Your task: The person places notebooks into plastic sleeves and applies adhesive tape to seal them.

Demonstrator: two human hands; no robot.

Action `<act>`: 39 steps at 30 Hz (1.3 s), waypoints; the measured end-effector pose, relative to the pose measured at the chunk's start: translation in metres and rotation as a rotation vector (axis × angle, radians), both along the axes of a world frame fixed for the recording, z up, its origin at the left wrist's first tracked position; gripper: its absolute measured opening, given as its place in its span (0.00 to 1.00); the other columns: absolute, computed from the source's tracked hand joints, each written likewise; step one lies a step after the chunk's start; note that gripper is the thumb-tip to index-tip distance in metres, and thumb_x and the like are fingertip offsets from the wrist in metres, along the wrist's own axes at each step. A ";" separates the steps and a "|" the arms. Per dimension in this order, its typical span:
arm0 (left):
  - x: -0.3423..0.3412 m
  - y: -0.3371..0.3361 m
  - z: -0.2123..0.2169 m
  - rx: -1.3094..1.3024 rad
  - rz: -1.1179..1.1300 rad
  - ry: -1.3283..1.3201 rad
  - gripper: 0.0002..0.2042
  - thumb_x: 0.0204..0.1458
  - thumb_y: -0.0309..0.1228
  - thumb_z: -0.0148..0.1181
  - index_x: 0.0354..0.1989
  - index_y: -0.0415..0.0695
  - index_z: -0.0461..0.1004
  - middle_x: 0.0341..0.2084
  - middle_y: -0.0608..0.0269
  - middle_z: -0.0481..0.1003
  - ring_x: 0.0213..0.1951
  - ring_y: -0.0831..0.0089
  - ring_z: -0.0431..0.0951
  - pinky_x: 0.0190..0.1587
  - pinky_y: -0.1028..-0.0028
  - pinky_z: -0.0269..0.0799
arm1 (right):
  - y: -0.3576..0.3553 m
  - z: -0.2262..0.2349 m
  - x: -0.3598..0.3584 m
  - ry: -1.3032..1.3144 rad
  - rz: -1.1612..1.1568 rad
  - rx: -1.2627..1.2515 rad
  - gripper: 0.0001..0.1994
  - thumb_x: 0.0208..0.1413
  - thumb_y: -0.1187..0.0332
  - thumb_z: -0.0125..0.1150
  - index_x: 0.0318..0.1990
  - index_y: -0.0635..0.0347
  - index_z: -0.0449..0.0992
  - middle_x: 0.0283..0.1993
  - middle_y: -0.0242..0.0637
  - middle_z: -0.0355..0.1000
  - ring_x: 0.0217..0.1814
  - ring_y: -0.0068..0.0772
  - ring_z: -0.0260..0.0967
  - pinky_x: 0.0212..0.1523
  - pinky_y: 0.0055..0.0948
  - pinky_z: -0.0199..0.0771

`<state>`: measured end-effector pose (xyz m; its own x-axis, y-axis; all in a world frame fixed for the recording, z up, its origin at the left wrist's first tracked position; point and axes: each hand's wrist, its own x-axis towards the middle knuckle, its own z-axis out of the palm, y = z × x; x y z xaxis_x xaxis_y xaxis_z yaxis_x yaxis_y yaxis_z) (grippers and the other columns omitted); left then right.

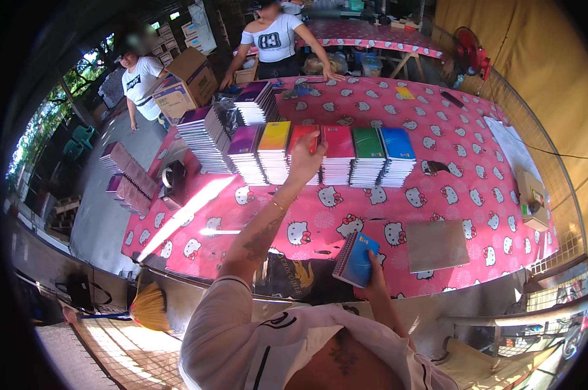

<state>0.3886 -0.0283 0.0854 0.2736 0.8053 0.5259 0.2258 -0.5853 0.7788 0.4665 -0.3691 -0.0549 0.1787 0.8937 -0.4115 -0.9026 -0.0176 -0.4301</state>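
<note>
Stretched forward over the row of stacks, my left hand (306,158) rests on top of a stack of red notebooks (303,133), its fingers slightly bent and apart on the cover. My right hand (374,278) grips a blue spiral notebook (357,259) by its right side, near the table's front edge. Whether other notebooks lie beneath it is hidden. Left of the red stack stand yellow notebooks (274,146) and purple notebooks (244,146). To its right are a second red stack (337,146), green notebooks (368,146) and blue notebooks (398,146).
Taller notebook stacks (203,136) stand behind at the left, beside a cardboard box (190,81). The pink patterned cloth (437,195) carries a flat brown board (438,246) and a small carton (533,200). One person (274,42) leans at the far edge; another (141,81) stands left.
</note>
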 end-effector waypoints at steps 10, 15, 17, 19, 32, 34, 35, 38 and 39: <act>-0.229 0.118 -0.027 -0.031 0.682 0.347 0.21 0.54 0.40 0.61 0.50 0.36 0.73 0.26 0.48 0.78 0.32 0.49 0.80 0.39 0.53 0.74 | 0.002 0.002 0.008 -0.002 0.124 0.012 0.28 0.61 0.51 0.62 0.62 0.60 0.67 0.56 0.42 0.74 0.55 0.40 0.75 0.58 0.46 0.76; -0.170 0.059 0.008 0.192 0.602 0.005 0.08 0.53 0.28 0.59 0.39 0.40 0.71 0.24 0.49 0.77 0.25 0.51 0.79 0.31 0.59 0.72 | 0.023 -0.009 0.011 -0.120 0.096 0.012 0.29 0.62 0.51 0.63 0.62 0.62 0.65 0.55 0.42 0.73 0.54 0.38 0.76 0.54 0.41 0.79; -0.170 0.015 0.033 0.251 0.360 0.068 0.06 0.54 0.24 0.55 0.40 0.39 0.73 0.27 0.48 0.77 0.29 0.52 0.79 0.33 0.60 0.72 | 0.037 -0.005 0.008 -0.164 0.149 -0.065 0.30 0.62 0.50 0.62 0.63 0.62 0.65 0.53 0.42 0.73 0.53 0.36 0.76 0.53 0.39 0.79; -0.144 -0.039 0.064 0.101 -0.015 0.168 0.07 0.55 0.23 0.53 0.40 0.38 0.74 0.30 0.48 0.78 0.32 0.52 0.80 0.36 0.61 0.73 | 0.051 -0.001 0.010 -0.196 0.183 -0.105 0.31 0.62 0.50 0.62 0.63 0.63 0.65 0.52 0.41 0.73 0.51 0.35 0.75 0.51 0.37 0.80; -0.126 -0.175 -0.077 -0.604 -0.186 0.228 0.19 0.47 0.29 0.70 0.42 0.37 0.68 0.35 0.56 0.74 0.36 0.70 0.79 0.35 0.70 0.78 | 0.077 0.018 -0.020 -0.309 -0.013 0.083 0.27 0.64 0.52 0.61 0.61 0.60 0.63 0.53 0.39 0.70 0.48 0.32 0.74 0.45 0.34 0.80; -0.129 -0.191 -0.083 -0.448 -0.169 0.317 0.23 0.44 0.33 0.72 0.45 0.37 0.68 0.39 0.53 0.73 0.39 0.66 0.78 0.42 0.69 0.76 | 0.081 0.014 -0.017 -0.398 -0.018 0.096 0.28 0.63 0.52 0.63 0.61 0.60 0.63 0.53 0.39 0.69 0.48 0.31 0.73 0.45 0.33 0.79; -0.131 -0.193 -0.094 -0.338 -0.129 0.340 0.25 0.43 0.34 0.72 0.46 0.36 0.67 0.40 0.51 0.73 0.40 0.64 0.78 0.44 0.70 0.75 | 0.082 0.008 -0.017 -0.461 0.012 0.085 0.29 0.62 0.53 0.65 0.61 0.61 0.62 0.54 0.39 0.69 0.47 0.31 0.73 0.44 0.33 0.79; -0.136 -0.183 -0.107 -0.632 -0.228 0.114 0.35 0.43 0.32 0.69 0.60 0.34 0.61 0.47 0.49 0.72 0.48 0.64 0.75 0.50 0.72 0.72 | 0.083 0.023 -0.025 -0.503 0.128 0.089 0.30 0.58 0.57 0.68 0.62 0.61 0.61 0.54 0.39 0.68 0.49 0.31 0.71 0.48 0.33 0.77; -0.135 -0.178 -0.095 -0.879 -0.361 -0.062 0.38 0.43 0.30 0.69 0.63 0.34 0.58 0.47 0.49 0.72 0.48 0.65 0.75 0.50 0.71 0.72 | 0.084 0.031 -0.026 -0.495 0.158 0.100 0.31 0.57 0.59 0.69 0.62 0.61 0.61 0.54 0.39 0.68 0.50 0.31 0.71 0.50 0.33 0.76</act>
<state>0.2535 -0.2065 -0.0093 0.5749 0.7920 -0.2057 0.0897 0.1889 0.9779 0.4400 -0.2849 -0.0238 0.1899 0.9560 -0.2236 -0.5808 -0.0742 -0.8106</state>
